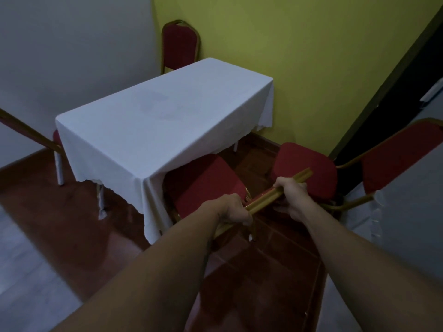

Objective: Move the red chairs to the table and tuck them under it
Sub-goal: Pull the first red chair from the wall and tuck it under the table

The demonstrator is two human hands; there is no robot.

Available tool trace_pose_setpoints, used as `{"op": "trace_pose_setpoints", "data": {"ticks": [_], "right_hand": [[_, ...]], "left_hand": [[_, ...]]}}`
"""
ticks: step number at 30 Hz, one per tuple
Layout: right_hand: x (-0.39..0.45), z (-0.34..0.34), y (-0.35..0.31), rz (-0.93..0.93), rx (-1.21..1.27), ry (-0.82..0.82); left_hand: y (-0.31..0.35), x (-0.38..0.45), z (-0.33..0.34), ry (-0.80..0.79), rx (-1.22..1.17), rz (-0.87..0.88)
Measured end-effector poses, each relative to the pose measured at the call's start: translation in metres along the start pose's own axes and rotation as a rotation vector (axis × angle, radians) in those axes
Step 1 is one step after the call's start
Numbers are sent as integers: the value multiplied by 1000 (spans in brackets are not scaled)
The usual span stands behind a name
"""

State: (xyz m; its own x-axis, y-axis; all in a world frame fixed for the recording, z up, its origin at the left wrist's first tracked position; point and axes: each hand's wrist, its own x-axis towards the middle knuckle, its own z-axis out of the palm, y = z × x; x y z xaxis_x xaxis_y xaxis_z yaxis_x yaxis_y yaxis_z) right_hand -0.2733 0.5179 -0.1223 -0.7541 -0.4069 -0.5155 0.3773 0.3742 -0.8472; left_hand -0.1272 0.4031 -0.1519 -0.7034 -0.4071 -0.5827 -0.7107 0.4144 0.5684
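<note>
A table under a white cloth [153, 116] stands in the corner. Both hands grip the gold top rail of a red chair's backrest: my left hand [230, 209] near its left end, my right hand [291, 192] near its right end. That chair's red seat [203, 183] sits at the table's near right corner, its front edge partly under the hanging cloth. A second red chair [309, 168] stands just to the right, facing me, apart from the table. A third red chair [179, 46] stands behind the table's far end. A fourth chair's gold frame and red seat [56, 137] show at the table's left side.
A yellow-green wall [311, 56] runs along the table's right side, a grey wall [72, 44] on the left. A dark door frame [383, 97] stands at right. Another white-clothed surface [407, 224] lies at lower right. The floor [263, 271] is dark red-brown tile.
</note>
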Motion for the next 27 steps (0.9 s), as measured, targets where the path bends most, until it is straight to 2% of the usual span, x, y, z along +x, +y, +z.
{"op": "trace_pose_setpoints", "data": {"ticks": [9, 20, 27], "right_hand": [[69, -1, -36, -11, -46, -113], [144, -1, -80, -64, -137, -244], [181, -1, -102, -61, -160, -337]], "left_hand": [[24, 39, -19, 65, -66, -25], [64, 78, -25, 295, -224, -134], [84, 101, -31, 344, -270, -185]]}}
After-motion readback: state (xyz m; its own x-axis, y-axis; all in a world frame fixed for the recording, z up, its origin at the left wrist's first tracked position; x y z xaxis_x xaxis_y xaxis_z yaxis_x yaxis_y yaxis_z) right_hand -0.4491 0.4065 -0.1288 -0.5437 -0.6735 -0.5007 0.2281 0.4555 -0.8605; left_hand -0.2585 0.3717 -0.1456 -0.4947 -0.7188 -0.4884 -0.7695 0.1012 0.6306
